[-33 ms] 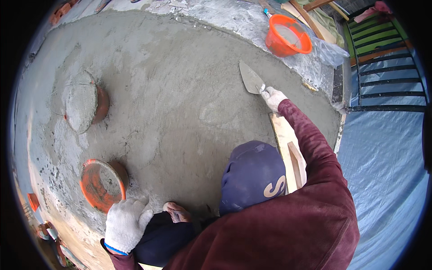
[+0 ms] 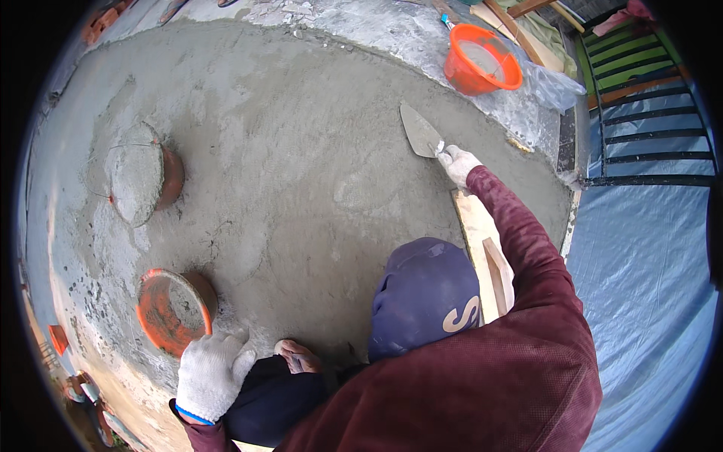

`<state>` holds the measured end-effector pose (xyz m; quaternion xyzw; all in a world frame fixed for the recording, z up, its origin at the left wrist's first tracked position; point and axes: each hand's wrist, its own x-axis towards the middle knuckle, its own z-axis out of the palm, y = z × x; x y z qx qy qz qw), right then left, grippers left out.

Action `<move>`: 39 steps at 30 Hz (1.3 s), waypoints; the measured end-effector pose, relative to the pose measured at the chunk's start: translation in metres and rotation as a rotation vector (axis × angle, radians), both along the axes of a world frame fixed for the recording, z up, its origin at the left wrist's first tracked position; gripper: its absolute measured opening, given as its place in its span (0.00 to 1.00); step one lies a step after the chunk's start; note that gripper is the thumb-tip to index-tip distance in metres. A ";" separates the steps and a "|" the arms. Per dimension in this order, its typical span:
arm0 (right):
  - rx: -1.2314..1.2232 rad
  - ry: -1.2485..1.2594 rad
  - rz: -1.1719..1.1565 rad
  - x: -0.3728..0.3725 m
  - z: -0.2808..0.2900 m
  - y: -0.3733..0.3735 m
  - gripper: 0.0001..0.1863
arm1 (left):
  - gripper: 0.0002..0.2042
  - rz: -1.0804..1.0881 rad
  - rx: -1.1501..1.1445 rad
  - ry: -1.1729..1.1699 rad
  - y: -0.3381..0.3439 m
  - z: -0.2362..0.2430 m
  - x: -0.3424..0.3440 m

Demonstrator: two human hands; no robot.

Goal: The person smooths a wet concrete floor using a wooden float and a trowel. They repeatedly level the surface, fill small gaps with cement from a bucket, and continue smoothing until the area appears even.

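We grip the trowel [image 2: 419, 131] in our nearer right hand [image 2: 459, 166], its long axis toward half past ten, and cannot tell whether our left hand's [image 2: 212, 375] fingers are spread.

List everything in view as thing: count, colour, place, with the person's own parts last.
trowel: 1, grey, upper centre
mortar: 1 layer, grey, across the ground
bright bucket: 1, orange, upper right
caked bucket: 1, reddish-grey, left
stained bucket: 1, orange-grey, lower left
board: 1, pale, right of centre
rail: 1, black, upper right
tarp: 1, blue, right
plastic: 1 sheet, clear, upper right
planks: 2+, brown, top right
bricks: several, reddish, top left
clutter: uncounted, mixed, lower left
cap: 1, navy, lower centre
shirt: 1, maroon, lower right
trousers: 1, dark, bottom
foot: 1, colour unclear, lower centre
left grip: 1, white-gloved, lower left
right grip: 1, white-gloved, holding trowel
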<state>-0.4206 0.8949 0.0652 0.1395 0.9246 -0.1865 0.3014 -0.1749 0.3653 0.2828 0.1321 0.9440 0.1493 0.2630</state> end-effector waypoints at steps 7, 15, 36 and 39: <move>0.043 -0.152 0.090 -0.039 0.010 0.020 0.28 | 0.16 0.059 -0.002 -0.012 0.011 -0.007 -0.014; -0.122 0.212 -0.018 -0.095 0.047 -0.010 0.25 | 0.15 0.008 -0.069 -0.109 0.017 -0.010 -0.014; -0.325 0.607 0.809 0.017 0.070 -0.314 0.37 | 0.18 -0.283 0.064 -0.110 0.020 -0.004 0.028; 0.098 0.666 0.155 0.061 0.068 -0.092 0.39 | 0.18 -0.295 0.184 -0.218 0.014 0.009 0.014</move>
